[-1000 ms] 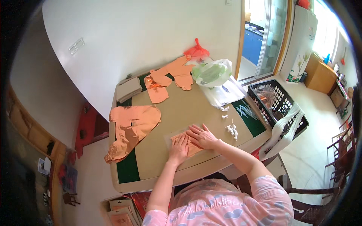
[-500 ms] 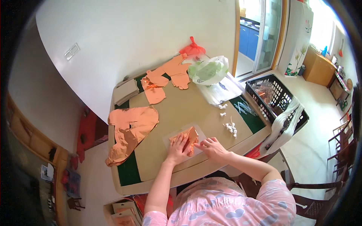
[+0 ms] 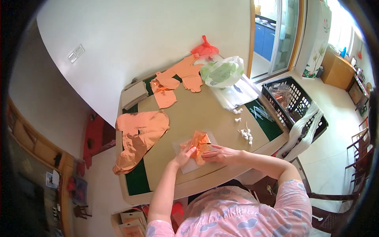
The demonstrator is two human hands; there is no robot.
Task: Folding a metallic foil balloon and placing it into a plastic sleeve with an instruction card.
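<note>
A folded copper-coloured foil balloon (image 3: 200,139) is between my two hands, above a clear plastic sleeve (image 3: 190,167) near the table's front edge. My left hand (image 3: 184,156) grips its left side, the thumb on top of the foil. From the right, my right hand (image 3: 222,155) presses its fingers together against the lower right of the foil; its fingertips are partly hidden there. To the left lies a stack of flat copper foil balloons (image 3: 142,128). More flat foil balloons (image 3: 190,74) spread along the back of the table.
A stack of beige cards (image 3: 135,94) sits at the back left. At the back right are a white-green plastic bag (image 3: 222,73) and clear sleeves (image 3: 238,94). Small white string bundles (image 3: 245,135) lie right of my hands. Beyond the right edge, white strands (image 3: 302,128) drape over a black basket (image 3: 290,85).
My left hand has gone from lying flat on the foil to gripping its left side. The foil has opened upward, and my right fingers have moved onto its lower right.
</note>
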